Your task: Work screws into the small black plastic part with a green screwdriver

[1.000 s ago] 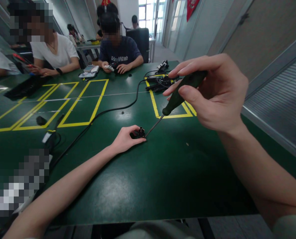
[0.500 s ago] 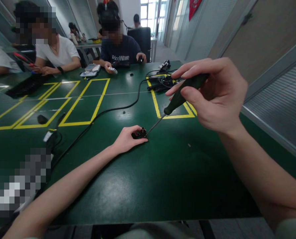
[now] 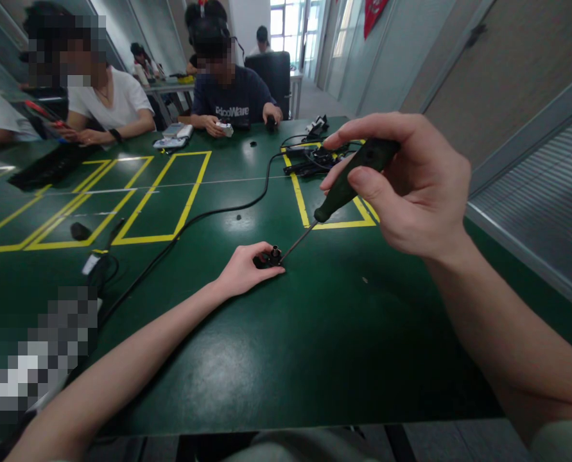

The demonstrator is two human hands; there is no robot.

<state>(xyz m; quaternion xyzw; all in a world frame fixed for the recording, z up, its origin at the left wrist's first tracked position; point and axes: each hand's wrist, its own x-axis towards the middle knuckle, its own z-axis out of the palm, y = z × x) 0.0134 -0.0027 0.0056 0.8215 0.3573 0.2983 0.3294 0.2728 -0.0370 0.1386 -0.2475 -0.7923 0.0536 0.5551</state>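
Over the green table [image 3: 247,372], our right hand [image 3: 425,186] squeezes a screwdriver [image 3: 338,192], its tip hard to see. Well in from the near edge, our left hand [image 3: 245,271] pinches a little black part [image 3: 275,256]. Farther off, a black heap [image 3: 309,168] is partly hidden.

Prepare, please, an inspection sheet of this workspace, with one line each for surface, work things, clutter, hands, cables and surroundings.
Surface: green table, marked with yellow tape.
Work things: screwdriver, tip down at a small black part; exact contact too small to tell.
Clutter: black components across a taped outline at the far right; dark lump at the left.
Hands: left hand pinches the part; right hand grips the screwdriver handle.
Cables: black cable runs from lower left towards the components.
Surroundings: co-worker in navy shirt and co-worker in white shirt opposite; red pennant behind.
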